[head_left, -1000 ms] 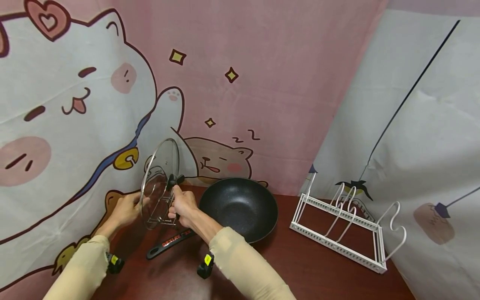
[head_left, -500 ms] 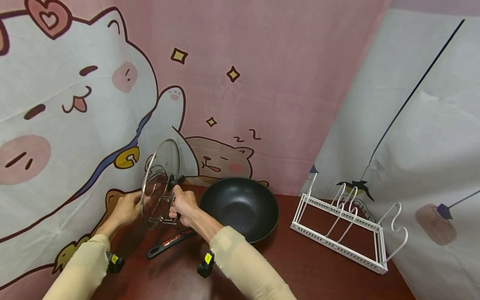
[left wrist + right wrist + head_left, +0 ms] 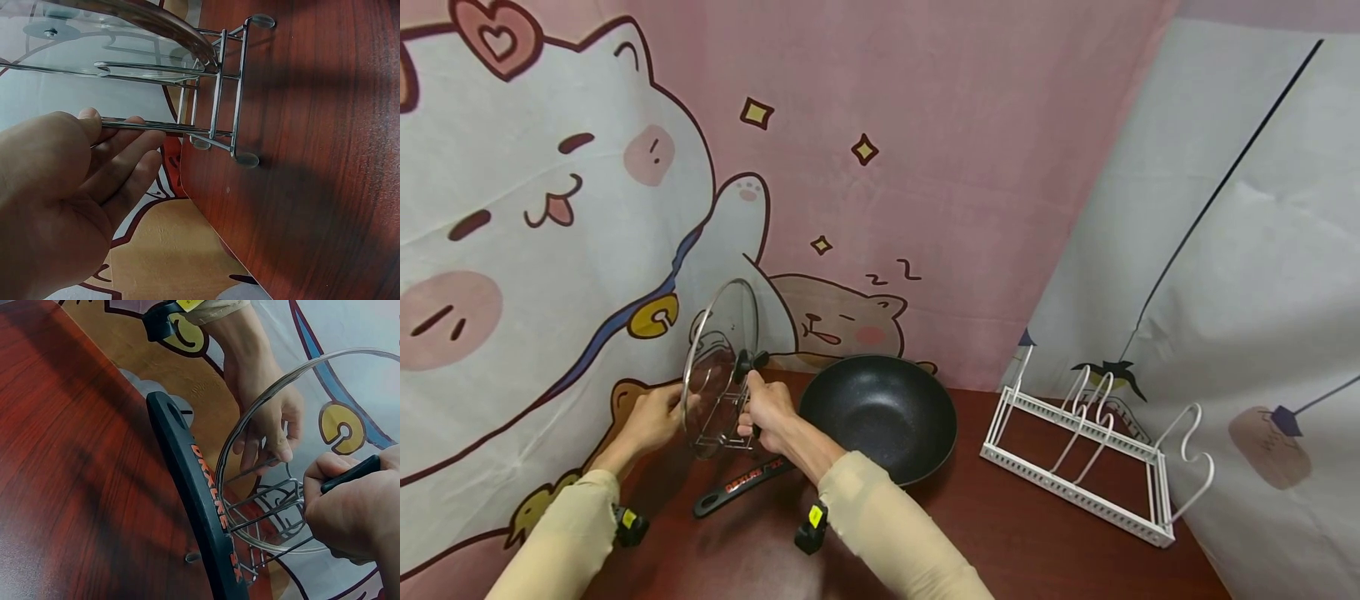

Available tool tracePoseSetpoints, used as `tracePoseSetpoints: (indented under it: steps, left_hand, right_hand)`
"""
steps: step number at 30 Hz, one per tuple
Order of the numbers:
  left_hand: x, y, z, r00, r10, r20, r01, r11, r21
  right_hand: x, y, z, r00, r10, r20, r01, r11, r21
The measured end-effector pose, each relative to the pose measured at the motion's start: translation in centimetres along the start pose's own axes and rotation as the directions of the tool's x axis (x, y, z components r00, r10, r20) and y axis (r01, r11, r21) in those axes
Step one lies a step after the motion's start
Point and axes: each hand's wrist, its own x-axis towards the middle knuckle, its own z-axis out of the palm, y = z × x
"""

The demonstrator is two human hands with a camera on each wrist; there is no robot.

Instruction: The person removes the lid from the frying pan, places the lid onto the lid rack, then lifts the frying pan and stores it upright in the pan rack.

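A clear glass lid with a metal rim stands upright in a small wire rack at the left of the table. My right hand grips the lid's black handle, whose end pokes out past the fingers. On the rack's far left side, my left hand pinches an upright wire between thumb and fingers. Seen from the right wrist, this left hand is just behind the lid's rim. A black frying pan sits right beside my right hand, its lettered handle pointing left below that hand.
A white adjustable rack with curved wire dividers stands at the right of the table. Cartoon-printed cloth hangs close behind and along both sides. The dark red tabletop runs in front of the pan.
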Motion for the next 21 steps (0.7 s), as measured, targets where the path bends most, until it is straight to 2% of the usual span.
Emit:
tracePoseSetpoints:
  steps: [8,21]
  left_hand:
    - [0.13,0.04,-0.01,1.0,0.006,-0.003,-0.006,1.0,0.0]
    - [-0.01,0.11,-0.04,1.0,0.011,-0.013,-0.011,1.0,-0.008]
  right_hand:
    - [0.26,0.06,-0.05,1.0,0.021,-0.011,-0.021,0.999,0.032]
    - [0.45,-0.15,-0.34,0.999,0.046,0.027,-0.048,0.996,0.071]
